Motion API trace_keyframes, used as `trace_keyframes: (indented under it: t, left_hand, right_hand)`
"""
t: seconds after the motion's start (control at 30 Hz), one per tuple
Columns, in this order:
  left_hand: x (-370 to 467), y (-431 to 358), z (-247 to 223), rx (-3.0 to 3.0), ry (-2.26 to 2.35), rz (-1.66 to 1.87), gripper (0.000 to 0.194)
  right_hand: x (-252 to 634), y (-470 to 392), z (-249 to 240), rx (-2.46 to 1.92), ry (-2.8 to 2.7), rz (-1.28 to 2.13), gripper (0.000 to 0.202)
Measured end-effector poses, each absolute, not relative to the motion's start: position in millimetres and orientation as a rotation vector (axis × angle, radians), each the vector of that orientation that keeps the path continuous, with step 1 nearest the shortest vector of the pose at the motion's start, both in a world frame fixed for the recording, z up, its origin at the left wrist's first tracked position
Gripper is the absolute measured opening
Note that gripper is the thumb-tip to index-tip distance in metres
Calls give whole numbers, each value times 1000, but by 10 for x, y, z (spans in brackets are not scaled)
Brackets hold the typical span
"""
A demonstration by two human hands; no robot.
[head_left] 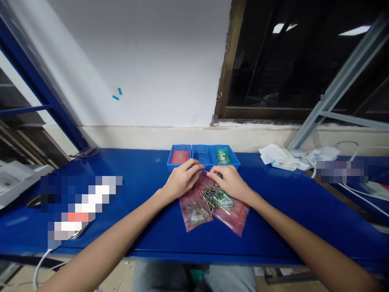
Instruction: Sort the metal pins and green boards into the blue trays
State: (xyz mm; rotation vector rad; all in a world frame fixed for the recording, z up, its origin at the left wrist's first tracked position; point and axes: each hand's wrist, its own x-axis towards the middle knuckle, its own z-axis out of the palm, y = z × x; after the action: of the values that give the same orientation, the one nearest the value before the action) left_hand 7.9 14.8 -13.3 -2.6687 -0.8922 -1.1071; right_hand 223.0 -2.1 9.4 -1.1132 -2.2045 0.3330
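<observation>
My left hand (184, 178) and my right hand (232, 182) meet in front of the blue bins, both with closed fingertips. Between them runs a thin metal pin (205, 171), pinched at each end; its exact kind is too small to make out. Under my hands lie pinkish-red plastic bags (240, 225). On top is a heap of thin metal pins (209, 196), with a small clear greenish bag of pale parts (224, 202) beside it. The left red bag (190, 225) has pale pieces inside.
Three joined blue bins (203, 148) stand near the wall, holding a red packet (180, 157), a few metal pins (199, 154) and green-and-white packets (223, 154). White crumpled packaging (279, 157) and cables sit right. A blurred-out white object (88, 207) lies left on the blue table (146, 170).
</observation>
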Motion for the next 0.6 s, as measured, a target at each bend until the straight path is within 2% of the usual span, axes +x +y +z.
trace_keyframes:
  t: [0.13,0.33,0.5,0.6]
  left_hand:
    - [90,138,-153,-2621,-766,-1161,25]
    - [78,137,-158,-2625,-706,-1108,19]
    - [74,170,-164,-2504,-773,-1172,20]
    - [84,185,-160,-2492,-840,-1261,22]
  right_hand:
    - [2213,-49,135,-1101,-2117,548,29]
    - [2178,-95,128,-1060,-2115,668,30]
    - [2180,-70,116,-963,-2054,876,20]
    - [2191,-50,117,-993,-2014,841,14]
